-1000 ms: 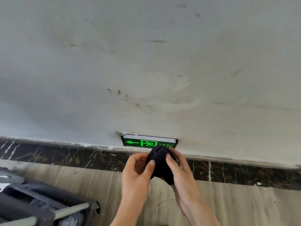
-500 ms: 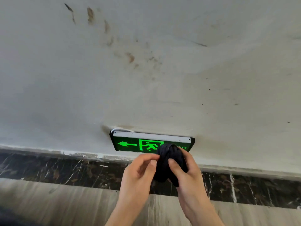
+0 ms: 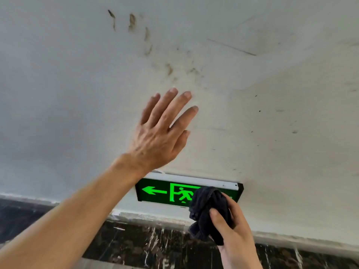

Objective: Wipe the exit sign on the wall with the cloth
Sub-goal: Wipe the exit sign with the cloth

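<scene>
A green lit exit sign [image 3: 159, 191] with an arrow and a running figure is mounted low on the white wall [image 3: 272, 113]. My right hand [image 3: 231, 228] grips a bunched dark cloth [image 3: 207, 208] and holds it against the sign's right half, which it covers. My left hand [image 3: 163, 133] lies flat on the wall just above the sign's left end, fingers spread, holding nothing.
A dark marble skirting [image 3: 136, 245] runs along the base of the wall below the sign. Brown smudges [image 3: 169, 68] mark the wall above my left hand.
My left hand has let go of the cloth and risen to the wall above the sign. The right hand alone now holds the cloth on the sign. The view has come closer.
</scene>
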`<state>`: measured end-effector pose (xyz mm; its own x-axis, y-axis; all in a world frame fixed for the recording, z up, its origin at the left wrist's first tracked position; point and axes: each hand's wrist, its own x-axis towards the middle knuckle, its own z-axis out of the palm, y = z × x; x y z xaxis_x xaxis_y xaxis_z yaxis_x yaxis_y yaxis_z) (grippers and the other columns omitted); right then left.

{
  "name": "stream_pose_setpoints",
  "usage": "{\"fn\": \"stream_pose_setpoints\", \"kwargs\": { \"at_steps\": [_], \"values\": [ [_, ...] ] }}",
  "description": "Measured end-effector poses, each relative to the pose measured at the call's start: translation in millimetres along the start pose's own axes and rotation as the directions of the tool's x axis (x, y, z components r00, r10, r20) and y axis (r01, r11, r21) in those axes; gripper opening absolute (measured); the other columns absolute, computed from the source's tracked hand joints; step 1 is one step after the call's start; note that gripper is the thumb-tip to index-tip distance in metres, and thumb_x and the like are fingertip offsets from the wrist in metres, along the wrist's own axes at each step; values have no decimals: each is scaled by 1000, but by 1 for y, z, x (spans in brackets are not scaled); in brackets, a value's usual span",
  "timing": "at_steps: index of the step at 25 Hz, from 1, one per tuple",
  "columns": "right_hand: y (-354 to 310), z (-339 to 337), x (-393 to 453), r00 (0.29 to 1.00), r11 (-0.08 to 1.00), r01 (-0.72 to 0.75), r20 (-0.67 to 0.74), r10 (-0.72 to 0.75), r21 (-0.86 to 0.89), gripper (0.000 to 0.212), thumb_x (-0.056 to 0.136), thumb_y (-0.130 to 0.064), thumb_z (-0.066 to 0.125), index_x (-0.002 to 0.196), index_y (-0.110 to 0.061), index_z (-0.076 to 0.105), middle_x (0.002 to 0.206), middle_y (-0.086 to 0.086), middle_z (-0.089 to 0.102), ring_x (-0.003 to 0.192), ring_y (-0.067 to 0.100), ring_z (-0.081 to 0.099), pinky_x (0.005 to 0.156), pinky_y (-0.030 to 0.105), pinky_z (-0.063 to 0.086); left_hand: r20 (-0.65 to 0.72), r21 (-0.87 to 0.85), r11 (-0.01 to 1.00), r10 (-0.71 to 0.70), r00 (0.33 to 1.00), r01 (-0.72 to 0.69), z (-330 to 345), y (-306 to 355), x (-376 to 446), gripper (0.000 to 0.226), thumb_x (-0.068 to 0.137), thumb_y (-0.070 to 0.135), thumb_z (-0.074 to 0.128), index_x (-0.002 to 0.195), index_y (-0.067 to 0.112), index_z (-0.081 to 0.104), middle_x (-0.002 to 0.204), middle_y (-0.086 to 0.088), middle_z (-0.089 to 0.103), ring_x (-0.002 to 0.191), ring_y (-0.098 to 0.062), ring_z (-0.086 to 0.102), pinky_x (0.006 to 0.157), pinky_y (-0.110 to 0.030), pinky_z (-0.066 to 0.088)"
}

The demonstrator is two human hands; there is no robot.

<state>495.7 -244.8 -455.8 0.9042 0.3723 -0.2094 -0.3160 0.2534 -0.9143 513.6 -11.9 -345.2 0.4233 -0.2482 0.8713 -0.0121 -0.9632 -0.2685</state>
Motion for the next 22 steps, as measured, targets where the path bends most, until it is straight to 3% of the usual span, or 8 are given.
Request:
{"fn": "stream_pose_setpoints", "kwargs": {
  "at_steps": [4, 8, 10, 12, 14, 17, 19, 22],
  "values": [
    [5, -6, 4, 999, 997, 17, 35, -14, -76, 46, 66, -23, 77, 109, -38, 69, 111, -1, 74, 111, 23, 66, 102, 54, 47, 20, 174, 947, 271, 962, -271, 27, -35, 41, 51, 101, 32, 48, 148, 15, 41, 153, -10, 35, 142, -34, 35, 121, -52, 19],
    [7, 6, 18, 998, 976, 63, 18, -61, -208, 46, 70, -25, 79, 107, -48, 65, 108, -11, 73, 105, 11, 67, 98, 48, 50, -9, 322, 892, 337, 941, -316, 45, -49, 45, 56, 103, 41, 36, 152, 13, 41, 155, -9, 41, 142, -32, 38, 119, -56, 23],
    [10, 19, 25, 987, 917, 161, 33, -160, -365, 44, 75, -25, 78, 104, -53, 61, 108, -21, 68, 103, 1, 62, 94, 35, 50, -18, 317, 894, 339, 941, -316, 50, -50, 44, 58, 103, 42, 31, 153, 14, 39, 155, -8, 37, 143, -32, 37, 121, -54, 17],
    [10, 40, 32, 947, 771, 308, 103, -304, -558, 42, 78, -33, 73, 106, -57, 55, 112, -28, 59, 106, -6, 55, 89, 16, 46, -22, 305, 899, 337, 941, -314, 52, -51, 43, 57, 103, 42, 29, 153, 15, 39, 155, -8, 36, 143, -32, 37, 122, -54, 15],
    [10, 65, 41, 849, 519, 480, 226, -478, -707, 40, 78, -40, 68, 112, -51, 51, 118, -28, 51, 108, -6, 52, 83, 5, 43, -20, 291, 904, 333, 943, -313, 53, -52, 43, 58, 103, 42, 28, 152, 15, 40, 155, -8, 36, 143, -32, 37, 122, -55, 15],
    [22, 103, 62, 669, 74, 601, 450, -592, -796, 50, 70, -31, 79, 116, -28, 59, 120, -5, 61, 110, 18, 57, 89, 30, 50, -28, 269, 913, 325, 945, -306, 56, -52, 42, 58, 102, 42, 28, 153, 16, 40, 155, -7, 37, 144, -31, 37, 122, -55, 16],
    [33, 125, 71, 663, -120, 570, 541, -517, -813, 53, 63, -32, 84, 111, -24, 65, 113, -2, 67, 109, 26, 61, 93, 40, 48, -33, 267, 916, 319, 947, -299, 57, -52, 42, 58, 101, 42, 31, 153, 16, 39, 155, -7, 38, 144, -31, 37, 123, -55, 15],
    [54, 149, 74, 713, -220, 547, 588, -383, -807, 57, 57, -31, 86, 111, -23, 69, 110, 0, 68, 107, 26, 64, 89, 40, 52, -50, 269, 914, 327, 944, -303, 59, -51, 43, 59, 100, 41, 34, 152, 17, 40, 154, -6, 40, 144, -31, 38, 123, -54, 15]
  ]
}}
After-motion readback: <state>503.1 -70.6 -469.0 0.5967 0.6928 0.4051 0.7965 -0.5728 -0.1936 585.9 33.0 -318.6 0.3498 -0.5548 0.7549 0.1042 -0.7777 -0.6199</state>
